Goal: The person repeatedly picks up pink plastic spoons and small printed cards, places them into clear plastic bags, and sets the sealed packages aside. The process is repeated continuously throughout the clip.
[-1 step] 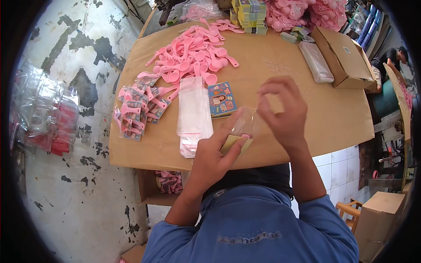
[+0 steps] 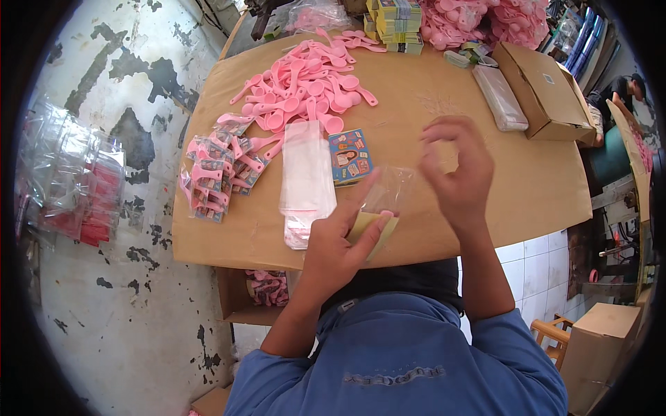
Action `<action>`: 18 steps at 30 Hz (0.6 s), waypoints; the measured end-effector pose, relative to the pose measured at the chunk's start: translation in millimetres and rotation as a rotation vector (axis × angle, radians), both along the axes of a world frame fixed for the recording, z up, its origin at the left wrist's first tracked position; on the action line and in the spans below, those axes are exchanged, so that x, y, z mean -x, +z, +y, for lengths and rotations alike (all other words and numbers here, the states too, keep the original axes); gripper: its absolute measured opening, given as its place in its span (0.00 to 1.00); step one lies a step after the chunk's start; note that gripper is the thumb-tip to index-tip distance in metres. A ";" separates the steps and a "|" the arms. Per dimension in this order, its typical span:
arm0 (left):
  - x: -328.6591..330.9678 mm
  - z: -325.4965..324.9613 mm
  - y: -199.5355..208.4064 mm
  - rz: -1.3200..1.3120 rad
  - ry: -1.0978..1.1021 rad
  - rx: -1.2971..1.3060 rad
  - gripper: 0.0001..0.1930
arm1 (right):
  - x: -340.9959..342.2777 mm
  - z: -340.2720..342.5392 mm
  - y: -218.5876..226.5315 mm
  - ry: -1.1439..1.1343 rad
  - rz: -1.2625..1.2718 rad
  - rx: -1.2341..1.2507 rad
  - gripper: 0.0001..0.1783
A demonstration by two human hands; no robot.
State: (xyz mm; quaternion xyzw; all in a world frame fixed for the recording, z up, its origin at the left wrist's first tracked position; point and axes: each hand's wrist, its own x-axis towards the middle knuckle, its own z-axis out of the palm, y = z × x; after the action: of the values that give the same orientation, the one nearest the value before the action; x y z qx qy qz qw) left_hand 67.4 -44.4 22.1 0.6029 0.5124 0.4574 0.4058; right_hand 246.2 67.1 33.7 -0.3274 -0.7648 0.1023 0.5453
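Observation:
My left hand (image 2: 340, 236) is closed on a clear plastic bag (image 2: 390, 188) above the front part of the table. A yellowish card (image 2: 368, 227) and a bit of pink show at its thumb; whether they lie inside the bag is hard to tell. To the right of the bag, apart from it, my right hand (image 2: 461, 170) is raised with thumb and forefinger pinched in a ring; anything between the tips is too small to make out. Beside my left hand lie a stack of clear bags (image 2: 305, 173) and a stack of blue picture cards (image 2: 351, 158).
A heap of pink spoons (image 2: 305, 83) covers the table's far left. Packed spoons with cards (image 2: 211, 173) pile up at the left edge. Yellow card bundles (image 2: 395, 24) stand at the back; a cardboard box (image 2: 544, 90) and a bag pack (image 2: 499, 97) sit at far right.
My right hand has shifted a little to the right, away from the bag. The bag's upper end has spread slightly to the right; my left hand stays nearly in place.

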 end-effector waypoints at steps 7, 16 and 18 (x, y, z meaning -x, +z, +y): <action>5.1 3.6 -0.7 -0.558 0.160 0.148 0.18 | -31.6 -1.2 -20.4 0.487 0.904 0.591 0.05; 10.5 11.6 -21.6 -0.469 0.138 -0.136 0.11 | 9.3 -37.3 -21.4 0.588 0.380 0.924 0.08; 10.2 8.5 -15.2 -0.544 0.128 -0.067 0.11 | 8.7 -34.6 -22.7 0.611 0.337 0.941 0.09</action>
State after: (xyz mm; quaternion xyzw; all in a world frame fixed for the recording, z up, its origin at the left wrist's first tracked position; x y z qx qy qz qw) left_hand 57.2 -35.9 7.0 0.4374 0.4063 0.6438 0.4787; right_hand 237.5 32.5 11.0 -0.2779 -0.5996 0.6342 0.4013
